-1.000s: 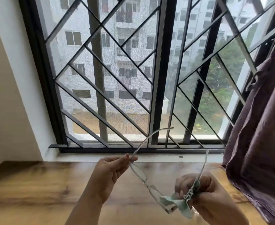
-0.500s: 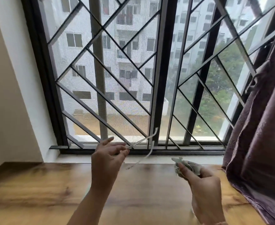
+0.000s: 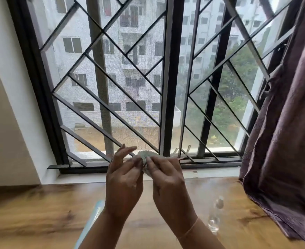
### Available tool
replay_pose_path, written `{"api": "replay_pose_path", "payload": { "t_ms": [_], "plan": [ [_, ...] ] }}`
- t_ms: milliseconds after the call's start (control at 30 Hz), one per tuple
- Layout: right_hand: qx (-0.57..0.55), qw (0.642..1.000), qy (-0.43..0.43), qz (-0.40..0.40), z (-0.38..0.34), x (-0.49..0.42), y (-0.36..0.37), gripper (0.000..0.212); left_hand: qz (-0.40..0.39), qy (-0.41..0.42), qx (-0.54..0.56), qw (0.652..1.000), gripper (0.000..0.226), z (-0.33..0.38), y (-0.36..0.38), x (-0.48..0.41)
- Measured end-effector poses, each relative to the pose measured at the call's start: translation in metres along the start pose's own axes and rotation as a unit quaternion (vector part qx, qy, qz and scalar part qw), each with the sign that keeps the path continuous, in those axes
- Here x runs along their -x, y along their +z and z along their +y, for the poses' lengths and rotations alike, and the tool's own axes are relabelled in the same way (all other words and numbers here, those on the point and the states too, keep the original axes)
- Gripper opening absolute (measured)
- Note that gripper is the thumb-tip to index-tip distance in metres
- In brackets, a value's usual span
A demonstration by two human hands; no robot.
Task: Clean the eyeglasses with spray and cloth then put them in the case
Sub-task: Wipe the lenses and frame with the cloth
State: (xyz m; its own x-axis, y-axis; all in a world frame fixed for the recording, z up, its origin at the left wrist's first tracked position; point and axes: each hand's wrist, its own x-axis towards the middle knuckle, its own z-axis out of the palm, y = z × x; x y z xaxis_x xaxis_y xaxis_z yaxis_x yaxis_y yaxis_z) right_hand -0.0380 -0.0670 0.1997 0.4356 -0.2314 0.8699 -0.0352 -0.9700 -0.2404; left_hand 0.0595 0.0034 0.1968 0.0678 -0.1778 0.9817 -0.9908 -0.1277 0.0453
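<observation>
Wiping step, mid-task by my read. Landmark = spray bottle [image 3: 215, 218], which stands on the wooden table [image 3: 40, 212]. Both hands are up and to the left of the bottle, close together in front of the window. The pale cloth [image 3: 145, 154] is bunched between them. Right hand [image 3: 166, 178] pinches the cloth tight between thumb and fingertips. Left hand [image 3: 123, 177] has its thumb on the cloth and its fingers fairly straight; too blurred to tell if it's really pinching. Eyeglasses [image 3: 188, 149]: only two clear temple ends show, poking out above and left of the bottle, just past the right fingers. The lenses are hidden behind cloth and hands. A pale blue object [image 3: 92, 218] lies well left of the bottle, half behind the left forearm, probably the case. To do this well: support the frame at the bridge or rim, not by a temple. Keep cloth on both lens faces, rub lightly in small circles and keep bare fingertips off the glass. Then fold the temples before casing.
</observation>
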Motion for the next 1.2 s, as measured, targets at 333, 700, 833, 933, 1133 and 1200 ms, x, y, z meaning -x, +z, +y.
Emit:
{"api": "replay_pose_path", "payload": {
  "t_ms": [333,700,833,933,1133,1200],
  "plan": [
    [0.015,0.998,-0.055,-0.008,0.022,-0.004,-0.023,0.026,0.020,-0.008,-0.021,1.000,0.018,0.003,-0.001,0.009],
    [0.075,0.995,0.020,0.067,0.086,-0.026,-0.071,0.020,0.021,-0.034,-0.026,0.999,0.010,-0.016,-0.019,0.007],
    [0.001,0.993,0.079,0.088,0.063,-0.033,-0.074,0.021,0.012,-0.030,-0.021,0.999,0.010,-0.014,-0.013,0.007],
    [-0.042,0.998,0.045,0.028,0.033,-0.031,-0.055,0.023,0.013,-0.018,-0.009,1.000,0.009,-0.005,-0.004,0.004],
    [0.049,0.997,-0.010,-0.067,0.001,-0.024,-0.028,0.010,0.021,0.001,-0.005,1.000,0.018,0.006,0.005,0.002],
    [0.067,0.996,-0.013,-0.060,-0.002,-0.024,-0.027,0.014,0.023,-0.009,-0.010,1.000,0.016,0.005,0.004,0.003]
  ]
}}
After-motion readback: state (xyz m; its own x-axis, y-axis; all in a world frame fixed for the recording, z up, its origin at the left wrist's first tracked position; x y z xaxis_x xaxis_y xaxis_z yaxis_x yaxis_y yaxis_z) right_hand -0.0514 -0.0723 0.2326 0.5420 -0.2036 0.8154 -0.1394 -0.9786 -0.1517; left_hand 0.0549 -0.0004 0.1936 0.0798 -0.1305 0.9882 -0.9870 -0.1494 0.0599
